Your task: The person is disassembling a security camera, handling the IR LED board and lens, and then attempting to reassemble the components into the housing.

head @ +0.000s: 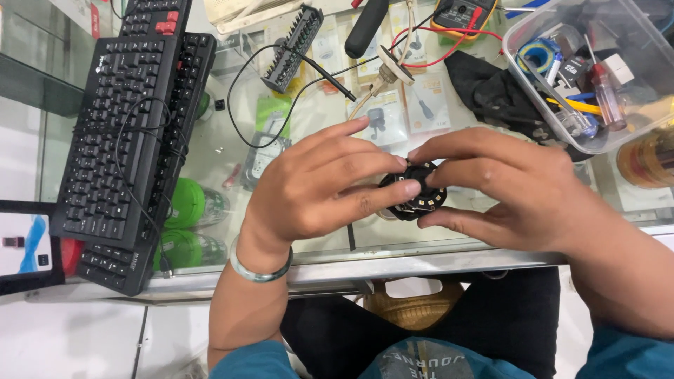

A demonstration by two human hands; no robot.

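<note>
A small round black part point(419, 195) with a ring of tiny light squares on its rim is held above the glass counter point(330, 231). My left hand point(319, 188) grips it from the left, thumb and fingers pressed on its edge, with a metal bangle on the wrist. My right hand point(502, 189) pinches it from the right, fingers over its top and thumb under it. Most of the part is hidden by my fingers.
Two black keyboards point(126, 133) lie stacked at the left with a cable across them. A clear plastic box point(593, 70) of tools stands at the back right, next to a black cloth point(491, 95). A probe lead point(330, 77), a bit holder point(291, 48) and a multimeter point(460, 14) lie behind.
</note>
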